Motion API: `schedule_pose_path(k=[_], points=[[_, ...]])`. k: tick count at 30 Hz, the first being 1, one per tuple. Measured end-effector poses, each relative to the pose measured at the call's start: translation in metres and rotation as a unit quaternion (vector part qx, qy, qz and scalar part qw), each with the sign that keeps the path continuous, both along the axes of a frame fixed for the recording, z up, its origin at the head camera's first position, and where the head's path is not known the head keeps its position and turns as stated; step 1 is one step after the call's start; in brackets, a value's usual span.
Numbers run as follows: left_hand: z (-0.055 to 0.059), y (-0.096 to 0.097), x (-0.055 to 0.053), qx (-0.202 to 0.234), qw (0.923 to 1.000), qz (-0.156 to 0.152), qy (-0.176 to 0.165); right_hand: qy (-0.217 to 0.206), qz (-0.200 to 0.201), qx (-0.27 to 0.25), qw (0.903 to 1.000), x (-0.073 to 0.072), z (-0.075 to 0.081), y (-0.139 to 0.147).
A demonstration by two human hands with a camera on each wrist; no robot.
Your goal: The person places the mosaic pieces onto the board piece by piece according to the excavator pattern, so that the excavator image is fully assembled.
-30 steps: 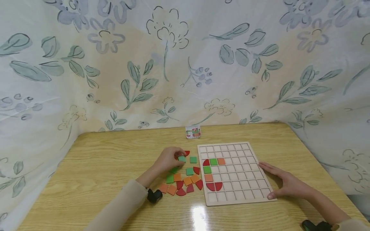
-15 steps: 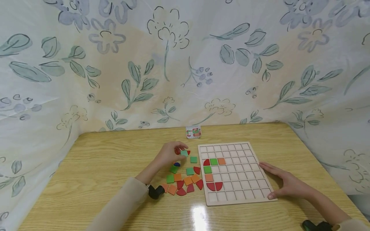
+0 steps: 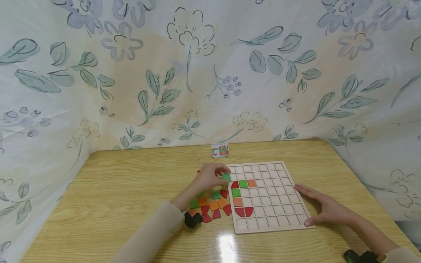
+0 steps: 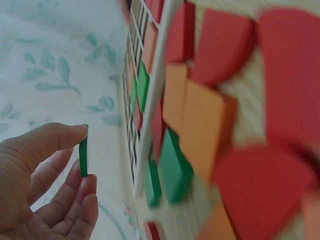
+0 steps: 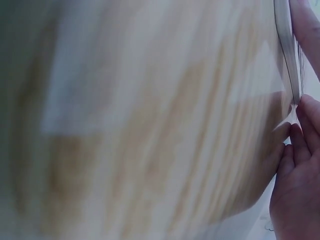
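My left hand (image 3: 208,178) pinches a small green square tile (image 3: 226,177) over the upper left edge of the wooden grid board (image 3: 274,201). In the left wrist view that tile (image 4: 84,157) is seen edge-on between thumb and fingertips. Along the board's left columns lie red quarter-circle pieces (image 3: 240,212), green squares (image 3: 236,193) and orange squares (image 3: 237,202). My right hand (image 3: 330,210) rests against the board's right side, its fingers extended along the edge and the thumb at the lower corner.
Left of the board lies a loose cluster of orange squares (image 3: 213,206), red quarter-circles (image 3: 206,218) and green squares (image 3: 216,194), partly hidden by the left arm. A small pattern card (image 3: 219,150) sits at the table's (image 3: 131,182) back edge. Patterned cloth (image 3: 210,73) hangs behind.
My left hand, gripping the green square, has moved right from above the loose pieces to the board's left edge. The right hand and the board stay where they were.
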State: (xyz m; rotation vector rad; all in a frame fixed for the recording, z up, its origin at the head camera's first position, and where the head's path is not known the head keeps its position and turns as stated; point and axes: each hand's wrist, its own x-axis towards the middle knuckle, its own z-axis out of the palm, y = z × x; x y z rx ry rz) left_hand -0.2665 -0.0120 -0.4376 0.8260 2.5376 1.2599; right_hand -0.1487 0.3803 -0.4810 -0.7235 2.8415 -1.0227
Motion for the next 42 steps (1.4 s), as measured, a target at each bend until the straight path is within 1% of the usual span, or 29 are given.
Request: schedule_pose_path(k=[9, 14, 18, 22, 31, 37, 42], points=[[0.007, 0.038, 0.007, 0.006, 0.9999, -0.015, -0.003, 0.009, 0.005, 0.003, 0.9999, 0.0, 0.001, 0.001], [0.007, 0.059, 0.008, -0.002, 0.9996, -0.026, 0.013, 0.011, 0.008, 0.006, 0.9999, -0.001, 0.0, 0.001], [0.006, 0.071, 0.008, 0.004, 0.9995, -0.03, 0.007, 0.009, 0.006, 0.006, 0.9999, -0.001, 0.0, 0.001], [0.002, 0.079, 0.008, 0.003, 0.9997, -0.025, -0.001, 0.001, 0.005, 0.006, 1.0, -0.001, 0.0, 0.002], [-0.008, 0.093, 0.002, -0.02, 0.9995, -0.023, -0.01, 0.003, 0.003, 0.009, 1.0, -0.001, -0.001, 0.002], [-0.012, 0.101, 0.0, -0.035, 0.999, -0.029, 0.001, -0.003, 0.0, 0.003, 1.0, -0.001, -0.001, 0.001], [-0.012, 0.106, 0.001, -0.049, 0.998, -0.038, 0.013, -0.004, 0.001, 0.002, 1.0, -0.001, -0.001, 0.002]])
